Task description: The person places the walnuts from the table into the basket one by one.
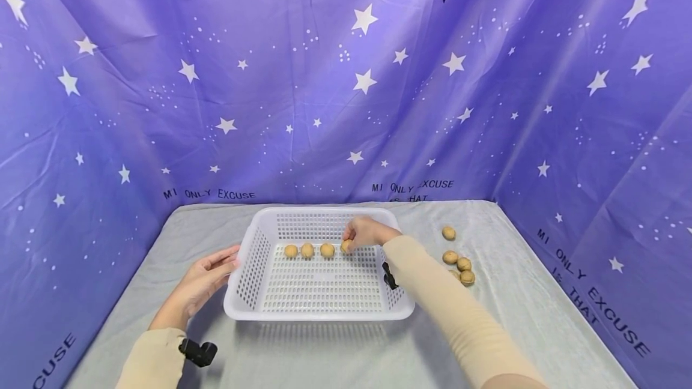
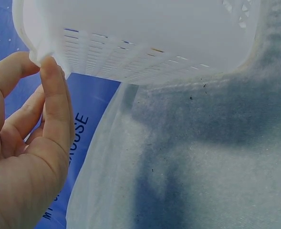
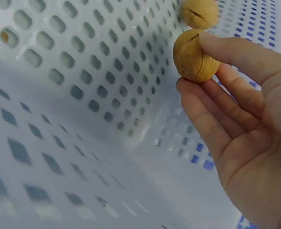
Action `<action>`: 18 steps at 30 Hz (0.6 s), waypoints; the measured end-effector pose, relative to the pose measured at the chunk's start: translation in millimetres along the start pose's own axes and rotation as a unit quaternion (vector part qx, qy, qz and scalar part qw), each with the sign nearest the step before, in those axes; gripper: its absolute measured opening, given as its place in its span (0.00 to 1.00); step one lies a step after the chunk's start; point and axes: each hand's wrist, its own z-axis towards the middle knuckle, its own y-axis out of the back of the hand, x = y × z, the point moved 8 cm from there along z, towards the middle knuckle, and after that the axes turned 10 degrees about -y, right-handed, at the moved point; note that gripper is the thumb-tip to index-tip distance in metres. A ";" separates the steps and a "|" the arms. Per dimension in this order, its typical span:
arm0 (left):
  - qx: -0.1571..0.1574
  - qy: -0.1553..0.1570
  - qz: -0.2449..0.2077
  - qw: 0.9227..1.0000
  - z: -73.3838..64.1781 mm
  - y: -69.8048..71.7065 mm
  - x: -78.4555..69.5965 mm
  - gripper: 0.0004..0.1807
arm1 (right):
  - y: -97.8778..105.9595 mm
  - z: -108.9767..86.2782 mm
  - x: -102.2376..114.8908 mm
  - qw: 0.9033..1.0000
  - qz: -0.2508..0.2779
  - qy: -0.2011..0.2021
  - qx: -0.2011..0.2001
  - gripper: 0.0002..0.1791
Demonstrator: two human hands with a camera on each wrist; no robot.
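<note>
A white plastic basket [image 1: 319, 316] with slotted walls stands on the cloth-covered table. Inside it, a row of walnuts [image 1: 327, 250] lies along the back part of the floor. My right hand [image 1: 370, 232] reaches over the basket's right side and pinches a walnut [image 3: 196, 56] between thumb and fingers, at the right end of that row. Another walnut [image 3: 200, 13] shows just beyond it in the right wrist view. At the basket's left side, my left hand [image 1: 201, 281] pinches the rim between thumb and finger, as the left wrist view [image 2: 33, 119] shows from below.
Several loose walnuts [image 1: 464, 264] lie on the table right of the basket, partly behind the right sleeve. One walnut [image 1: 449, 233] sits apart farther back. A purple star-patterned curtain [image 1: 303, 89] encloses the back and sides of the grey cloth [image 1: 292, 359].
</note>
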 end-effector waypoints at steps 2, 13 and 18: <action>0.000 0.000 -0.002 1.000 0.2 -0.2 -0.3 0.35 | -3.6 1.0 -3.5 1.000 0.000 -0.007 0.003 0.15; 0.001 -0.003 0.002 1.000 -0.1 -0.5 -0.1 0.35 | -7.7 -1.0 -11.8 1.000 0.007 -0.023 0.001 0.17; 0.004 -0.006 -0.008 1.000 0.1 -1.4 -0.3 0.34 | -6.3 -2.5 -10.7 1.000 0.007 -0.022 0.006 0.19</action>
